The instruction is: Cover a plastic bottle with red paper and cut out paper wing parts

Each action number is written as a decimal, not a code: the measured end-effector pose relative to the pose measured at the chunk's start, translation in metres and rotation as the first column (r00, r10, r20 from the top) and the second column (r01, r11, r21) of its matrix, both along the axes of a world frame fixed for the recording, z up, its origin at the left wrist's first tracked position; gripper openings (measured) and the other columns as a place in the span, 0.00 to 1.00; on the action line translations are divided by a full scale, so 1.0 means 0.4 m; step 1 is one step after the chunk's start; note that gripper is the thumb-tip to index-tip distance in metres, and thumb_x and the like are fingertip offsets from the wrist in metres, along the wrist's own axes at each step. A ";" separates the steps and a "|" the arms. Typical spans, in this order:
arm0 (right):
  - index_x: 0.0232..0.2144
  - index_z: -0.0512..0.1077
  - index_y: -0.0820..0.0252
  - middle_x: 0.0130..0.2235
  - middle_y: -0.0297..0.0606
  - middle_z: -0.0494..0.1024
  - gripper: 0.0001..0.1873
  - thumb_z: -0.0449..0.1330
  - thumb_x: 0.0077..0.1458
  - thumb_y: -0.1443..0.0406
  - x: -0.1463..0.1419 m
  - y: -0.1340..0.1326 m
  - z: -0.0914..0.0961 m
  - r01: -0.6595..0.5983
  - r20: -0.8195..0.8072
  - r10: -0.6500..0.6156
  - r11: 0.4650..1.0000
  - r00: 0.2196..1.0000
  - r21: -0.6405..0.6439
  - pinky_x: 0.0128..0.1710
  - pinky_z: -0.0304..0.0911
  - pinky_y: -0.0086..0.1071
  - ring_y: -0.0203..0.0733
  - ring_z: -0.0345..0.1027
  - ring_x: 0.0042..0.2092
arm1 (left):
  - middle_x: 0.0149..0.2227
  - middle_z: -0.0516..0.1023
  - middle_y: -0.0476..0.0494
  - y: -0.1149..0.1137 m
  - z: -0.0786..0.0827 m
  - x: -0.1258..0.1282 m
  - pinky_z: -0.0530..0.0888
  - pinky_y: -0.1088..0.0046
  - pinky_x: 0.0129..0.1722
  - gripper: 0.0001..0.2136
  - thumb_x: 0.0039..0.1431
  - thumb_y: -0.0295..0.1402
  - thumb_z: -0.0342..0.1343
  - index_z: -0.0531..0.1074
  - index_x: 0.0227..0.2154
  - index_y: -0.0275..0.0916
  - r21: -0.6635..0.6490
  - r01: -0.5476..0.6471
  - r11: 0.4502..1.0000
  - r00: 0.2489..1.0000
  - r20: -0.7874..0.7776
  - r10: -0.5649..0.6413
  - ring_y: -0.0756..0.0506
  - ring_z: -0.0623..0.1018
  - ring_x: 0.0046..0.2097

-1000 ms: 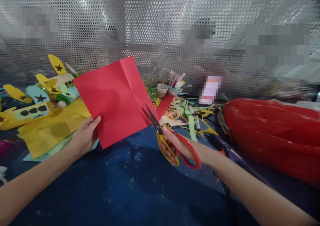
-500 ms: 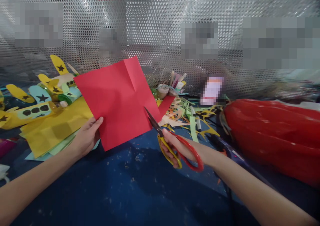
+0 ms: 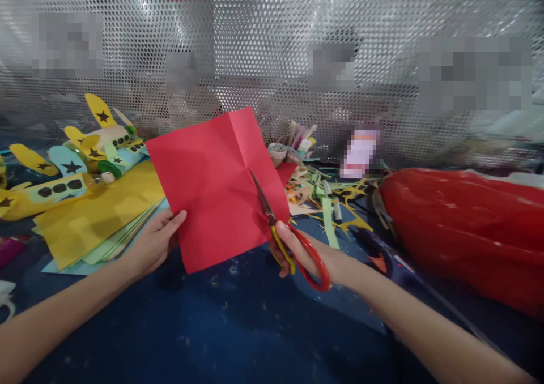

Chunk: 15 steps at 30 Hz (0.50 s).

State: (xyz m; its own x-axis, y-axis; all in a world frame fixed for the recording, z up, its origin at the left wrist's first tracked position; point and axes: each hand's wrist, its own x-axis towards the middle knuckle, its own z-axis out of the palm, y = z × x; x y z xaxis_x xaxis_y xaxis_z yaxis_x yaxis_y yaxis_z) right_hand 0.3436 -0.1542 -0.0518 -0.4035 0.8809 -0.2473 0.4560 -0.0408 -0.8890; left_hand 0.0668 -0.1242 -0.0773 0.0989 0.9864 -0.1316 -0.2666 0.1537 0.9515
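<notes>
A red sheet of paper [image 3: 212, 186] with a crease near its upper right is held up above the blue table. My left hand [image 3: 164, 237] pinches its lower left edge between thumb and fingers. In my right hand [image 3: 293, 245] is a pair of scissors [image 3: 304, 254] with one red and one yellow handle. The dark blades look closed and point up and left, in front of the sheet's right part. The fingers of my right hand sit in the handles, partly behind the paper's lower right corner.
At left, yellow paper [image 3: 102, 208] lies over green and blue sheets, beside paper-covered bottle models [image 3: 63, 188]. Paper scraps [image 3: 306, 183] and a marker [image 3: 335, 203] lie beyond my right hand. A glue gun [image 3: 395, 262] and red plastic bag [image 3: 459, 225] are at right. Perforated metal [image 3: 263, 27] stands behind.
The red paper and my left hand have shifted right and slightly down. The scissors' handles have drawn closer together, and the blades now lie farther over the sheet.
</notes>
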 end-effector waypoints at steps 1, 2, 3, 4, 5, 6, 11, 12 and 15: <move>0.23 0.61 0.57 0.23 0.33 0.65 0.35 0.37 0.54 0.35 0.001 0.001 -0.005 0.001 0.006 -0.001 1.000 1.000 0.016 0.28 0.70 0.35 0.36 0.64 0.24 | 0.45 0.81 0.45 -0.002 -0.002 -0.001 0.79 0.70 0.39 0.14 0.51 0.40 0.64 0.76 0.40 0.41 0.004 0.011 1.000 1.000 0.004 -0.011 0.42 0.80 0.44; 0.23 0.61 0.57 0.23 0.34 0.65 0.35 0.37 0.55 0.36 0.001 0.001 -0.008 0.005 0.013 -0.005 0.999 1.000 0.032 0.28 0.70 0.35 0.36 0.65 0.25 | 0.45 0.80 0.44 -0.003 -0.003 -0.001 0.79 0.69 0.40 0.14 0.52 0.40 0.64 0.76 0.41 0.41 0.006 0.023 1.000 1.000 0.006 -0.023 0.42 0.80 0.44; 0.23 0.61 0.57 0.24 0.35 0.66 0.34 0.38 0.55 0.36 0.001 0.000 -0.009 0.011 0.015 -0.012 0.999 1.000 0.046 0.28 0.70 0.35 0.36 0.66 0.25 | 0.46 0.80 0.44 -0.005 -0.004 -0.001 0.79 0.69 0.40 0.14 0.53 0.40 0.63 0.76 0.42 0.41 0.008 0.033 0.999 0.999 0.005 -0.033 0.42 0.80 0.44; 0.23 0.61 0.57 0.24 0.35 0.66 0.33 0.39 0.56 0.37 0.001 -0.001 -0.010 0.022 0.010 -0.023 0.998 1.000 0.060 0.28 0.70 0.35 0.37 0.65 0.25 | 0.46 0.80 0.44 -0.006 -0.003 -0.001 0.79 0.69 0.40 0.15 0.53 0.40 0.63 0.76 0.42 0.41 0.008 0.035 0.999 0.999 0.001 -0.035 0.42 0.80 0.44; 0.23 0.61 0.57 0.24 0.34 0.66 0.32 0.40 0.56 0.37 -0.001 -0.003 -0.009 0.033 0.000 -0.033 0.997 0.999 0.074 0.27 0.70 0.35 0.37 0.65 0.25 | 0.46 0.80 0.43 -0.007 -0.003 0.000 0.79 0.70 0.39 0.15 0.53 0.40 0.63 0.76 0.42 0.41 0.007 0.030 1.000 1.000 -0.006 -0.030 0.41 0.80 0.44; 0.23 0.60 0.57 0.23 0.34 0.66 0.32 0.41 0.56 0.37 -0.003 -0.005 -0.010 0.041 -0.011 -0.041 0.996 0.999 0.083 0.26 0.70 0.34 0.37 0.64 0.25 | 0.46 0.80 0.43 -0.008 -0.001 0.001 0.79 0.70 0.39 0.15 0.52 0.41 0.63 0.76 0.41 0.41 0.006 0.025 1.000 1.000 -0.010 -0.025 0.41 0.79 0.45; 0.22 0.59 0.56 0.21 0.32 0.64 0.32 0.40 0.55 0.36 -0.010 -0.005 -0.020 0.075 -0.023 -0.073 0.991 0.997 0.107 0.24 0.68 0.34 0.35 0.62 0.23 | 0.48 0.79 0.44 -0.011 0.006 0.006 0.78 0.70 0.38 0.16 0.50 0.41 0.64 0.76 0.42 0.42 0.010 0.022 1.000 1.000 -0.016 -0.022 0.41 0.79 0.46; 0.22 0.58 0.56 0.21 0.32 0.64 0.32 0.40 0.55 0.36 -0.010 -0.004 -0.023 0.074 -0.011 -0.074 0.990 0.997 0.119 0.24 0.68 0.34 0.35 0.62 0.22 | 0.48 0.79 0.44 -0.012 0.006 0.006 0.78 0.71 0.38 0.16 0.50 0.41 0.64 0.76 0.42 0.43 0.010 0.019 1.000 1.000 -0.022 -0.019 0.41 0.79 0.46; 0.21 0.57 0.55 0.19 0.32 0.63 0.33 0.37 0.55 0.35 -0.011 -0.002 -0.033 0.083 0.006 -0.085 0.984 0.996 0.159 0.24 0.65 0.34 0.36 0.62 0.21 | 0.47 0.79 0.44 -0.014 0.004 0.004 0.77 0.72 0.35 0.16 0.50 0.41 0.64 0.76 0.42 0.42 0.005 0.011 1.000 0.999 -0.039 -0.011 0.42 0.79 0.43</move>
